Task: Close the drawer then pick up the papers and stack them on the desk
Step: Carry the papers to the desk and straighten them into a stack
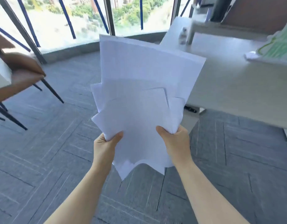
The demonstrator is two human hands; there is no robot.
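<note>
The loose sheaf of white paper sheets is up in the air in front of the person, over the grey carpet-tiled floor and just left of the near left edge of the pale grey desk; none of it touches the desk yet. The sheets are fanned and skewed, corners sticking out at different angles, which reads as a bundle gathered quickly and not yet squared. It is held near its lower edge so the long part stands up and tips away from the person, probably to keep the pages from sliding apart while carrying. The left hand is closed on the lower left corner, thumb on the facing page, fingers hidden behind. The right hand pinches the lower right side the same way, bunching the paper there. Both forearms reach forward, bare, wrists slightly raised. No drawer can be seen, so I cannot tell its state. On the desk's far right edge lies a green and white bag; a brown chair with dark legs stands well apart at left
</note>
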